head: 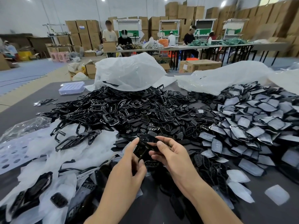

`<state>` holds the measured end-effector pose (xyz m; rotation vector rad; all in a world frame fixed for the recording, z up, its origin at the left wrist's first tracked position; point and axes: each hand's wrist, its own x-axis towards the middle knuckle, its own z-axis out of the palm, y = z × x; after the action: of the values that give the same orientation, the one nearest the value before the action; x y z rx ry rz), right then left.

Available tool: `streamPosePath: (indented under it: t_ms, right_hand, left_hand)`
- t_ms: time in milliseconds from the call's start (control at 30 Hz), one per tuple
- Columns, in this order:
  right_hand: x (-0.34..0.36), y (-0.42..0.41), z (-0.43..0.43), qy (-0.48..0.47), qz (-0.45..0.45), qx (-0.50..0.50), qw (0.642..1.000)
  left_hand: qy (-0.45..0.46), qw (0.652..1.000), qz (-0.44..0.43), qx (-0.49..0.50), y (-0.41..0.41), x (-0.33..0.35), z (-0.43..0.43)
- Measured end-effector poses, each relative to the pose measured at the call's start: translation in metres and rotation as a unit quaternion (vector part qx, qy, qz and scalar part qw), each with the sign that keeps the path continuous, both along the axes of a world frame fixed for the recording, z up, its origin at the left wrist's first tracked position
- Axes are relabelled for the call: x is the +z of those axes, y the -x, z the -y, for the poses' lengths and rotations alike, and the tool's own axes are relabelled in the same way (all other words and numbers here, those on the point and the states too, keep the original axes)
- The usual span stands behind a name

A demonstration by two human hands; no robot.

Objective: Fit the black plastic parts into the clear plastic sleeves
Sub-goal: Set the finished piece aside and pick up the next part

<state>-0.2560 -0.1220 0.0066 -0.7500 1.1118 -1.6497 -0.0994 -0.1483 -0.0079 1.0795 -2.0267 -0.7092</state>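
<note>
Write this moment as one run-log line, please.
left hand: grips black part | right hand: pinches same part | place: above black pile

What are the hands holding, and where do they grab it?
A black plastic part: the left hand pinches its left side, the right hand its right side.

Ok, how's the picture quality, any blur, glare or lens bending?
Head view: the wide-angle lens bows the cardboard boxes at the right edge, which also look smeared; the ceiling lights blow out; the pile of black parts shows glints; the left hand and right hand, holding a black part, look sharp.
</note>
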Motion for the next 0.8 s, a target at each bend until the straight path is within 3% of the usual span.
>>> streamPosePath:
  t_ms: [133,433,633,800]
  right_hand:
    - [0.0,0.0,0.0,-0.005,0.02,-0.027,0.999]
    - [0.002,-0.012,-0.002,0.002,0.191,0.024,0.981]
    - [0.0,-0.008,-0.002,0.004,0.011,-0.033,0.999]
    - [-0.002,-0.017,-0.004,0.009,-0.013,0.038,0.999]
  left_hand:
    - [0.0,1.0,-0.002,0.009,-0.001,-0.003,0.001]
    - [0.028,0.999,0.027,-0.021,-0.002,-0.003,-0.002]
    - [-0.012,0.99,-0.139,0.028,0.002,0.003,0.003]
    - [-0.116,0.948,-0.295,0.026,0.001,0.008,0.008]
